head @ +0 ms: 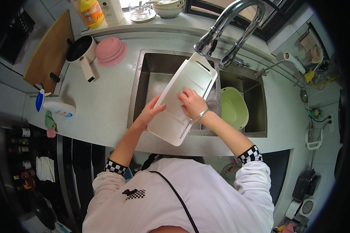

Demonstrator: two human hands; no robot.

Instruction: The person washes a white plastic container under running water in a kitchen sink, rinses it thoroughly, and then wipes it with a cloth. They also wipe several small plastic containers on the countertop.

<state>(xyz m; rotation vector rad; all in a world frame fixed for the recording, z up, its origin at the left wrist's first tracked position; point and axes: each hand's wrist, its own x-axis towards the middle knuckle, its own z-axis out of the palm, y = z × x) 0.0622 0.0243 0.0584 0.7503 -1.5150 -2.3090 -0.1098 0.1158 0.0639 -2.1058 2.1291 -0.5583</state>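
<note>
A long white plastic tray (170,122) is held tilted over the double stainless-steel sink (136,87), its far end under the chrome faucet (205,43). My left hand (151,112) grips the tray's left long edge, thumb inside the rim. Inside the tray, my right hand (194,104) rests with curled fingers on the bottom; whether it holds something small is hidden. A silver bangle circles that wrist. A light green plastic basin (234,109) sits in the right sink bowl, partly behind my right forearm.
On the left counter are a pink ribbed bowl-shaped thing (111,51), a white pan (89,48), a spray bottle (58,107) and a green and pink cloth (50,123). A wooden board (51,55) leans at the wall. Bowls (167,11) and bottles line the windowsill.
</note>
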